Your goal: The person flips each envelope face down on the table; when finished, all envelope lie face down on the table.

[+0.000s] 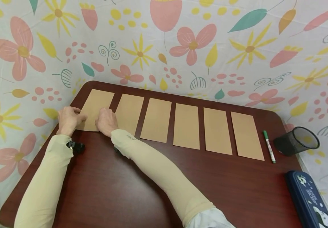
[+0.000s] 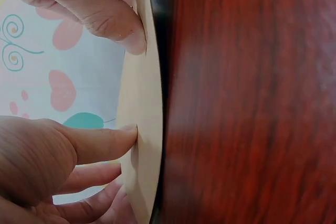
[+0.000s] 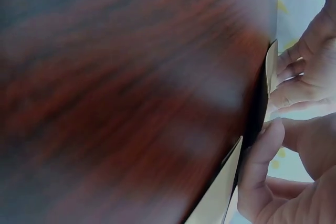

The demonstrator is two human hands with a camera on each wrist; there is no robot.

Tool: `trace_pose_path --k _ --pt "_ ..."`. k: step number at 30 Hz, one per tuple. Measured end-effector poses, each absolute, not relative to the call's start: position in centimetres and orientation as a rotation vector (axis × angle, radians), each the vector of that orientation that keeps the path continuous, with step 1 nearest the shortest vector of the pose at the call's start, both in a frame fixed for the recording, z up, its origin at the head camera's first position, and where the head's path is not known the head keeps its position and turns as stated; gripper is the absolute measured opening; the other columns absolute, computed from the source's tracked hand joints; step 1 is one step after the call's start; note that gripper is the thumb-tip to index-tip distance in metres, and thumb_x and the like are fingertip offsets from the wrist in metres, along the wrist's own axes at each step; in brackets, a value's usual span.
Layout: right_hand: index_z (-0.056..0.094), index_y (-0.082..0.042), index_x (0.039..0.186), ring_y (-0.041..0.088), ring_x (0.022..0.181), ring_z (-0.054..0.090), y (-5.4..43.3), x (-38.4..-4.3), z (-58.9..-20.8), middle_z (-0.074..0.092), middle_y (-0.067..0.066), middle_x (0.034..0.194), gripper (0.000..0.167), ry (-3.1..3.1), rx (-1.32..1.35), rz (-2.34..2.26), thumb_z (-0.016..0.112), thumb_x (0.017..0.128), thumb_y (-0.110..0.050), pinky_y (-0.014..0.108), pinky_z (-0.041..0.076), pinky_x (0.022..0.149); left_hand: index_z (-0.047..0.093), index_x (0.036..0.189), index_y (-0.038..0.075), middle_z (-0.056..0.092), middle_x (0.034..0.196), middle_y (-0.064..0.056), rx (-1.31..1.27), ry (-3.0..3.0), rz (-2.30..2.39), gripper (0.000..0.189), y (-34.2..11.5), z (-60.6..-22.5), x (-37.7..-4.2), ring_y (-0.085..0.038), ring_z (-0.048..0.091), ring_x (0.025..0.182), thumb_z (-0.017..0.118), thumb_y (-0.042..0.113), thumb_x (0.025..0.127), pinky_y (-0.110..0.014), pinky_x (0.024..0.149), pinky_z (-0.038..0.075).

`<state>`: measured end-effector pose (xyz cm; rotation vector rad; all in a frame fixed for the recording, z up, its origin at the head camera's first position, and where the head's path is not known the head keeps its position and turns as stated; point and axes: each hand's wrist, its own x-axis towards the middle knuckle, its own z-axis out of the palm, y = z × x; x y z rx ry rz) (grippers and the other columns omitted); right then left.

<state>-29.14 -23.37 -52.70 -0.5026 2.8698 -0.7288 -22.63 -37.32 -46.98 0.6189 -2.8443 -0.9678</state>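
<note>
The leftmost of a row of tan paper rectangles (image 1: pixel 97 103) is between both hands. My left hand (image 1: pixel 68 120) pinches its left edge, thumb on top and fingers beneath, as the left wrist view shows. The right hand (image 1: pixel 107 122) pinches the right edge, its thumb (image 2: pixel 134 40) pressing the upper face. The paper's near edge bows upward between the hands, with dark shadow under it. Just right of the right hand lies the second paper rectangle (image 1: pixel 129 109), partly covered by that hand and sleeve; its raised edge shows beside the fingers in the right wrist view.
Several more paper rectangles (image 1: pixel 186 126) continue the row on the dark red-brown table (image 1: pixel 118 196). To their right are a green-capped marker (image 1: pixel 269 147), a black mesh pen holder (image 1: pixel 286 144) lying tipped, and a navy pencil case (image 1: pixel 306 196). Floral cloth hangs behind.
</note>
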Motion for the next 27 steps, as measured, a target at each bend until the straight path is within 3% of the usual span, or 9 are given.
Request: trace_pose_path --k 5,8,12,15,17,19,22,24,27 --pt "0.066 -0.022 0.054 0.006 0.058 0.064 -22.9 -29.2 -52.3 0.071 -0.009 0.064 0.039 2.88 -0.515 -0.637 0.075 0.091 -0.016 0.02 0.051 0.052 0.073 0.125 -0.012 0.07 0.131 -0.037 0.605 -2.889 -0.948 0.047 -36.3 -46.4 -22.8 -0.054 0.059 0.122 0.076 0.024 0.095 -0.062 0.099 0.054" --pt "0.063 -0.022 0.061 0.006 0.061 0.062 -22.3 -28.9 -51.5 0.068 -0.009 0.066 0.034 2.907 -0.516 -0.676 0.075 0.092 -0.022 0.021 0.05 0.054 0.07 0.132 -0.01 0.068 0.135 -0.037 0.626 -2.889 -0.929 0.054 -36.1 -46.0 -22.8 -0.055 0.06 0.125 0.075 0.031 0.097 -0.064 0.102 0.054" --pt "0.073 -0.016 0.1 0.009 0.067 0.065 -20.3 -26.6 -47.8 0.071 -0.006 0.077 0.018 2.894 -0.54 -0.813 0.075 0.099 -0.034 0.021 0.052 0.061 0.068 0.138 -0.006 0.071 0.135 -0.032 0.638 -2.807 -0.912 0.064 -35.5 -45.5 -21.9 -0.053 0.063 0.122 0.072 0.044 0.099 -0.065 0.097 0.055" --pt "0.068 -0.012 0.137 0.011 0.086 0.074 -18.5 -24.4 -44.8 0.08 -0.001 0.104 0.042 2.877 -0.558 -0.876 0.071 0.104 -0.038 0.02 0.058 0.073 0.071 0.135 -0.006 0.074 0.128 -0.032 0.544 -2.69 -0.918 0.062 -34.8 -45.5 -21.1 -0.052 0.066 0.116 0.072 0.044 0.099 -0.065 0.096 0.054" --pt "0.063 -0.012 0.148 0.013 0.102 0.077 -17.4 -23.6 -43.7 0.08 0.001 0.121 0.052 2.889 -0.567 -0.911 0.069 0.105 -0.04 0.021 0.06 0.083 0.074 0.131 -0.006 0.074 0.123 -0.033 0.463 -2.609 -0.929 0.057 -34.2 -45.4 -20.6 -0.05 0.067 0.113 0.074 0.041 0.099 -0.062 0.097 0.052" --pt "0.062 -0.012 0.15 0.013 0.108 0.077 -16.1 -23.1 -42.7 0.078 0.001 0.13 0.053 2.901 -0.581 -0.944 0.068 0.106 -0.041 0.022 0.06 0.089 0.075 0.128 -0.005 0.074 0.121 -0.032 0.392 -2.547 -0.939 0.053 -33.6 -45.2 -20.3 -0.048 0.066 0.112 0.075 0.039 0.098 -0.06 0.099 0.051" --pt "0.063 -0.01 0.149 0.01 0.083 0.074 -13.7 -22.7 -41.7 0.078 0.001 0.107 0.052 2.884 -0.621 -1.057 0.068 0.107 -0.04 0.02 0.057 0.076 0.075 0.128 -0.005 0.072 0.124 -0.031 0.314 -2.49 -0.948 0.051 -32.8 -44.7 -19.9 -0.047 0.064 0.116 0.076 0.036 0.098 -0.06 0.104 0.047" --pt "0.065 -0.008 0.148 0.007 0.064 0.062 -11.9 -22.5 -41.3 0.071 -0.002 0.086 0.051 2.878 -0.638 -1.136 0.07 0.106 -0.038 0.017 0.049 0.064 0.075 0.13 -0.005 0.071 0.128 -0.032 0.266 -2.481 -0.934 0.051 -32.3 -44.6 -19.6 -0.049 0.062 0.12 0.077 0.034 0.097 -0.062 0.107 0.045" --pt "0.067 -0.006 0.144 0.005 0.059 0.05 -9.0 -22.1 -41.4 0.062 -0.003 0.077 0.049 2.873 -0.639 -1.221 0.071 0.106 -0.036 0.018 0.043 0.062 0.073 0.132 -0.004 0.069 0.134 -0.033 0.202 -2.501 -0.912 0.052 -31.7 -44.8 -18.9 -0.051 0.057 0.127 0.08 0.032 0.095 -0.065 0.111 0.042"
